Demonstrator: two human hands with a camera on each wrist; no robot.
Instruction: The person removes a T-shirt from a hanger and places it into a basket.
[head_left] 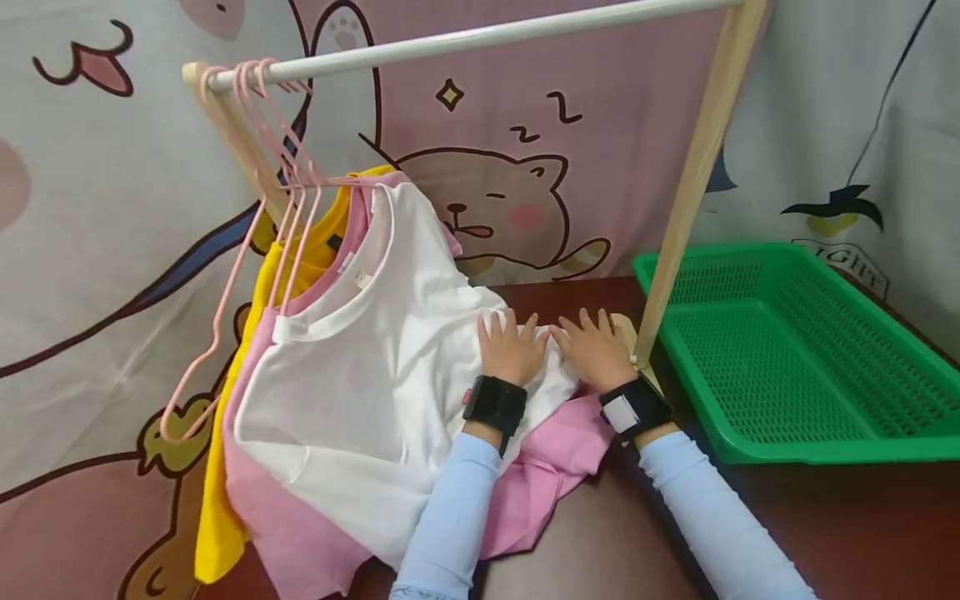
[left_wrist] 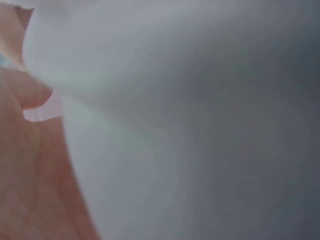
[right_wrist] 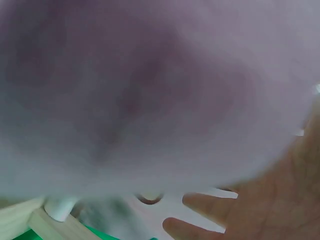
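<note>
A white T-shirt (head_left: pixel 360 375) hangs from a pink hanger (head_left: pixel 296 242) on the rack's left end, its lower part spread over the table. My left hand (head_left: pixel 513 346) lies with fingers spread on that lower part. Beside it my right hand (head_left: pixel 595 350), fingers also spread, touches the white cloth near its right edge. In the left wrist view blurred white cloth (left_wrist: pixel 175 125) covers most of the picture beside my palm. The right wrist view shows pale blurred cloth (right_wrist: pixel 150 100) and my straight fingers. Pink cloth (head_left: pixel 558 458) lies beneath the white shirt.
A yellow shirt (head_left: pixel 221 492) and a pink shirt (head_left: pixel 277 533) hang behind the white one. An unoccupied pink hanger (head_left: pixel 217 333) hangs leftmost. The white rail (head_left: pixel 480 37) spans above, with a wooden post (head_left: pixel 693 175) right of my hands. A green basket (head_left: pixel 757 446) stands at the right.
</note>
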